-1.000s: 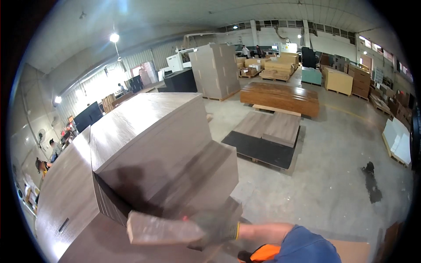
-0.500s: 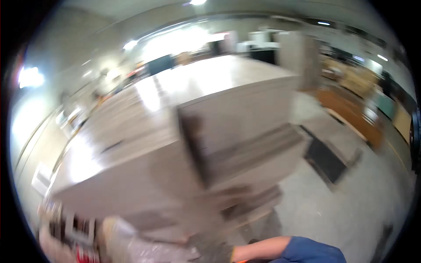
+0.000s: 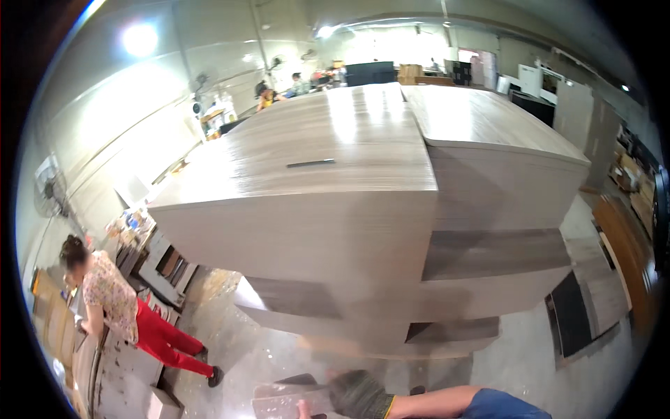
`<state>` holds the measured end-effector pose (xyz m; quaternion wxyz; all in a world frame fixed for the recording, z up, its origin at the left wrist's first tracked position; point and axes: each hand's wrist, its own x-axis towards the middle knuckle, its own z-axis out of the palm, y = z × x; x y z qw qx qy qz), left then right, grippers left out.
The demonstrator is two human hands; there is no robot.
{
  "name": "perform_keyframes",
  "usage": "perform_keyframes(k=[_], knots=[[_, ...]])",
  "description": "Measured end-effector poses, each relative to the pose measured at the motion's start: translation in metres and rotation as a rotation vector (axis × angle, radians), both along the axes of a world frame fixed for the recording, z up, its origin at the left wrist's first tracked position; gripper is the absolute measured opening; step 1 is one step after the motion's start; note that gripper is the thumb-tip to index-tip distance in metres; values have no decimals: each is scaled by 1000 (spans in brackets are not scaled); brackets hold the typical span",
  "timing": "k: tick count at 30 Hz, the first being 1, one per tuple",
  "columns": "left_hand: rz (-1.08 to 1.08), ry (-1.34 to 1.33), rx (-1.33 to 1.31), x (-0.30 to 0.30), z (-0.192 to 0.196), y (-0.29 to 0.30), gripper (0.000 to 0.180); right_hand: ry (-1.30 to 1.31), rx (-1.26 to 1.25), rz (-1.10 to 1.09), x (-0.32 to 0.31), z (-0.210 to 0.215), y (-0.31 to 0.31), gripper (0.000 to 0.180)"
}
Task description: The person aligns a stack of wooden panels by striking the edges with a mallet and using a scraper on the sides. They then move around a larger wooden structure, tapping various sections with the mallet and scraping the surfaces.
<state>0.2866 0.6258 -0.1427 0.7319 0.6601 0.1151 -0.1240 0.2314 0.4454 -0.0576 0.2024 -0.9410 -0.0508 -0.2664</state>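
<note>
We log our right hand [image 3: 357, 394] at the lower edge: grey-gloved, yellow-cuffed, fingers curled shut, forearm bare and lying level, blue sleeve at the elbow. Of our left hand [image 3: 303, 410] only a fingertip shows, grip unreadable.

Two tall stacks of wood-grain boards [image 3: 363, 209], one gloved hand [image 3: 359, 394] (holding one small panel [image 3: 289, 401]), one nearby person [image 3: 115, 304].

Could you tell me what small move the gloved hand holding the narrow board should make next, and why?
Probably keep the gloved right hand steady on the narrow grey-brown wood-grain board and carry it low, away from the tall stack of grey laminated panels: the stack's edges overhang just ahead, and a person in red trousers stands left.
</note>
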Motion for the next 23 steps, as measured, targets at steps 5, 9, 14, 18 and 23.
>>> perform_keyframes(k=[5, 9, 14, 18, 23], knots=[[80, 141, -273, -2, 35, -17, 40, -105, -67, 39, 5, -10, 1, 33], [-1, 97, -268, 10, 39, -11, 39, 294, -49, 256, 13, 29, -9, 38], [69, 58, -344, 20, 86, -6, 40, -129, -279, 342, 57, 121, -88, 66], [133, 94, -419, 31, 73, 16, 56, -338, -494, -180, 99, 271, -157, 76], [141, -605, -365, 52, 42, 51, 101, 445, -456, -170, 172, 328, -152, 82]])
